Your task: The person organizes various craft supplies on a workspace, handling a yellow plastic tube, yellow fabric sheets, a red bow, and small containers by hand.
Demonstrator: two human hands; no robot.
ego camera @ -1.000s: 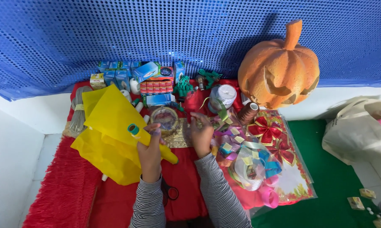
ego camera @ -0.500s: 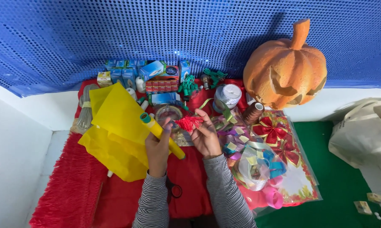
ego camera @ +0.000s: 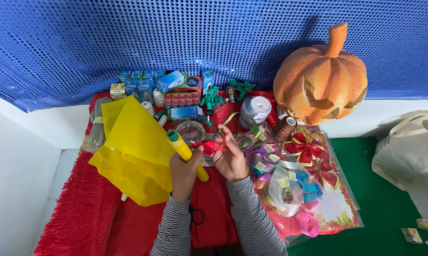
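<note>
The left hand (ego camera: pixel 183 167) is wrapped tightly around a yellow plastic tube with a green cap (ego camera: pixel 185 150), which slants from upper left to lower right across the fist, the cap end pointing up and away. The right hand (ego camera: pixel 229 159), just beside it, pinches a small crumpled red ribbon piece (ego camera: pixel 207 147) between fingertips and thumb; the ribbon sits between the two hands and close to the tube, though whether it touches the tube cannot be told. Both hands hover over a red fringed cloth (ego camera: pixel 76 213) covering the bench. Left of the left hand lies a large folded sheet of yellow tissue paper (ego camera: pixel 133 147). To the right is a clear plastic bag of shiny gift bows and curled ribbons (ego camera: pixel 309 175), with a carved orange pumpkin (ego camera: pixel 321 80) behind it. Small blue boxes (ego camera: pixel 171 81) stand in a row at the back, against a blue sequinned backdrop (ego camera: pixel 128 38). Black-handled scissors (ego camera: pixel 196 216) lie between the striped sleeves.
</note>
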